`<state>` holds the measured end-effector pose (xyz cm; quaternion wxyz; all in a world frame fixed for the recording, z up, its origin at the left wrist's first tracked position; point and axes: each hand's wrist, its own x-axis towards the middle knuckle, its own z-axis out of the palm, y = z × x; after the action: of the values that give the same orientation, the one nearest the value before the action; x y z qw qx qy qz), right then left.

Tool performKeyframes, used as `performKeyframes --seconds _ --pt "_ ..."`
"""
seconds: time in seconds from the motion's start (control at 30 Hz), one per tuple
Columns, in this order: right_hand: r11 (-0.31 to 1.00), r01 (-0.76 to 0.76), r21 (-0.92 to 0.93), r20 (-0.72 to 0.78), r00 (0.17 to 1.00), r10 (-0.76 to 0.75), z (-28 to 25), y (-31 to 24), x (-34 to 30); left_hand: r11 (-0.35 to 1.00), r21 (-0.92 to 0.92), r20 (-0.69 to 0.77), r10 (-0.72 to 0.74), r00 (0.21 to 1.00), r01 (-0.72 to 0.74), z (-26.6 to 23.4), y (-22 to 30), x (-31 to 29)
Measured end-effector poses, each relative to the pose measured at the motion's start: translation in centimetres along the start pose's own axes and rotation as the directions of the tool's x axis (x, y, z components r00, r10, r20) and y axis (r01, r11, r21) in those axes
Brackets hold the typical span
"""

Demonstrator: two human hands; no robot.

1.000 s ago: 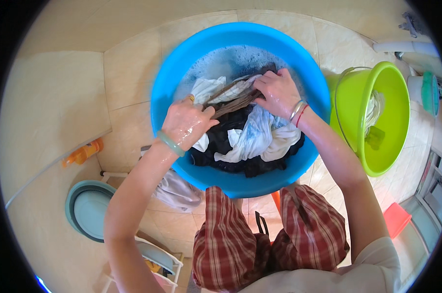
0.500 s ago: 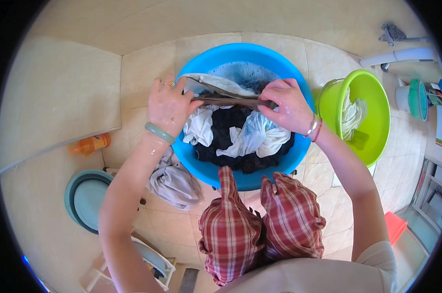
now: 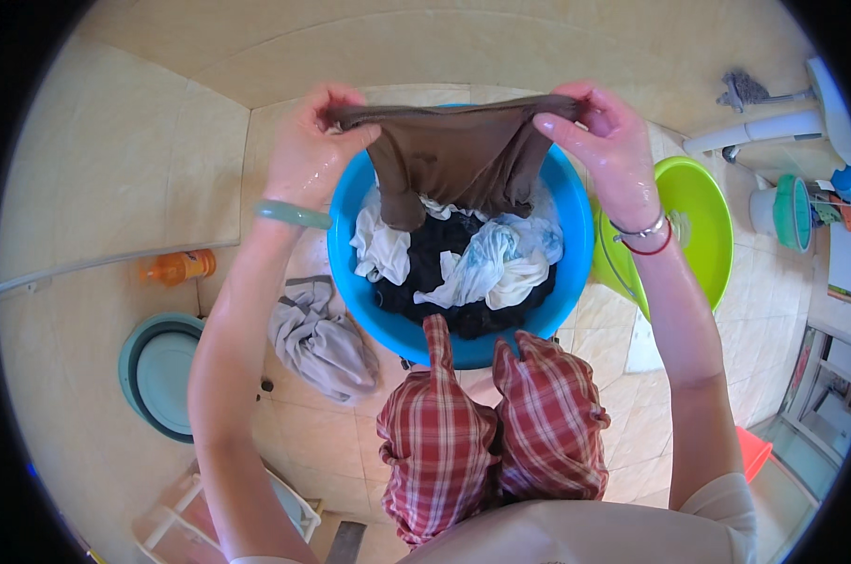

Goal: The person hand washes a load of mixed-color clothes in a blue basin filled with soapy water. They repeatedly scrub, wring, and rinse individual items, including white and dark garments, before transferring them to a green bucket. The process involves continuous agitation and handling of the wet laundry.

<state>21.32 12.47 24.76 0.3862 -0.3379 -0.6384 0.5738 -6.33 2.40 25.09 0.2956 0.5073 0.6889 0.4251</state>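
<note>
A brown garment [image 3: 449, 136] is held up by its two upper corners above the far part of a blue tub [image 3: 577, 258], its left corner clamped between thumb and fingers of the left hand [image 3: 317, 150], its right corner pinched likewise by the right hand [image 3: 602, 146]. The wide grip seems chosen so that the cloth hangs spread, and the place over the tub, probably, so that drips are caught. The fabric looks thin, limp and damp, drawn nearly straight along its top edge, marked by a darker patch near the middle and dropped into two hanging folds. Below, white cloths [image 3: 383, 246] and dark laundry [image 3: 435, 249] are heaped together.
</note>
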Motion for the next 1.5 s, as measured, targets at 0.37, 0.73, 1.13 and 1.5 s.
performKeyframes --seconds 0.37,0.73,1.13,1.5 --pt "0.996 -0.076 0.048 0.065 0.995 0.073 1.1 15.5 -1.1 0.953 0.302 0.163 -0.049 0.985 -0.003 8.2 -10.1 0.8" --pt "0.404 0.191 -0.894 0.333 0.888 0.317 3.8 29.5 -3.3 0.609 0.769 0.419 -0.250 0.873 -0.195 20.0 -22.2 -1.9" --pt "0.205 0.331 -0.921 0.389 0.745 0.542 3.0 35.9 -1.8 0.544 0.839 0.465 -0.709 0.531 -0.008 23.4 -28.7 0.3" --pt "0.113 0.349 -0.930 0.323 0.637 0.700 3.7 35.3 -1.5 0.604 0.783 0.540 -0.539 0.646 -0.151 23.9 -29.5 -0.6"
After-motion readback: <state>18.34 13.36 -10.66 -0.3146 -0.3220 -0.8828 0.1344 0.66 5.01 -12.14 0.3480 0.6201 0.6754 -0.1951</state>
